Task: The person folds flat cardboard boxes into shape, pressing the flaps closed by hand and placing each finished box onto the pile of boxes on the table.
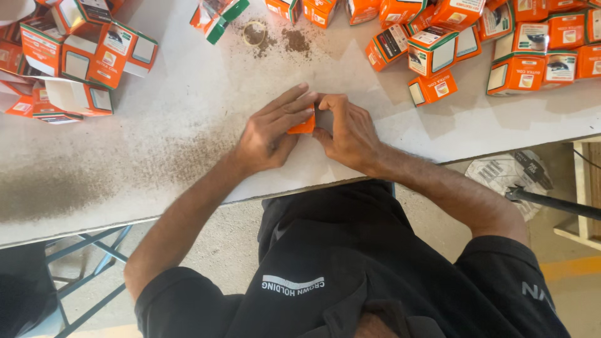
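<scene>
Both hands [307, 128] around orange carton [305, 127]

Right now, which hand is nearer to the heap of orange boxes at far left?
Left. The left hand is on the side of the heap, across bare table; the right hand is beyond it, farther off.

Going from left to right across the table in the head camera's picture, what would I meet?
Heap of orange boxes → green-and-orange box lying alone → brown powder patch → small orange box held between the left hand and right hand → second, bigger heap of orange boxes.
</scene>
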{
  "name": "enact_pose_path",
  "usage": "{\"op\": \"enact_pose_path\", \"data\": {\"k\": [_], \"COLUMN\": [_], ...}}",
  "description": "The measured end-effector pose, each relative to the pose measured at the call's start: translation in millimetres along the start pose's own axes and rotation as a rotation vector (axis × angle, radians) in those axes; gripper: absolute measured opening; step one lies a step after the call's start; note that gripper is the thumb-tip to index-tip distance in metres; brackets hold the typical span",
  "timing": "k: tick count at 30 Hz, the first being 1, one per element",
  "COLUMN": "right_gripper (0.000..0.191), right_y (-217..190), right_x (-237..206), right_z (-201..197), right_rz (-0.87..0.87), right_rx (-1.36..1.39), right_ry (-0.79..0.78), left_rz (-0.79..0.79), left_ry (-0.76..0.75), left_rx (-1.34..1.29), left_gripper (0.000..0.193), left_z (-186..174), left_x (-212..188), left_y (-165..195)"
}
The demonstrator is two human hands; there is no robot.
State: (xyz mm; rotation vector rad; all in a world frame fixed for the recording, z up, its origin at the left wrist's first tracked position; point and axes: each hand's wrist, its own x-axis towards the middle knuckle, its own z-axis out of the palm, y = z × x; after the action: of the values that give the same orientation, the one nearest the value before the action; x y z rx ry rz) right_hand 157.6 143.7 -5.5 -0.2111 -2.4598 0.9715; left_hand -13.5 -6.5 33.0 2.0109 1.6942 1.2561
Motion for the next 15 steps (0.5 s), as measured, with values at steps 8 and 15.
{"op": "enact_pose_path", "data": {"k": [8, 15], "right_gripper": [0.058, 0.058], "right_y": [5.0, 2.6], "right_x": [-0.1, 0.6], "right_z": [-0.2, -0.5], "right_rz": [-0.044, -0.025], "right_rx": [0.01, -0.013], "right_ry": [-0.007, -0.02], "left_rz": [-0.098, 0.128], "left_ry": [0.104, 0.0], "left_rx": [-0.108, 0.115], "left_gripper": [0.027, 0.024], "left_z": [5.0, -0.8], "left_x": [2.9, 1.5], "left_y": [-0.6, -6.7]}}
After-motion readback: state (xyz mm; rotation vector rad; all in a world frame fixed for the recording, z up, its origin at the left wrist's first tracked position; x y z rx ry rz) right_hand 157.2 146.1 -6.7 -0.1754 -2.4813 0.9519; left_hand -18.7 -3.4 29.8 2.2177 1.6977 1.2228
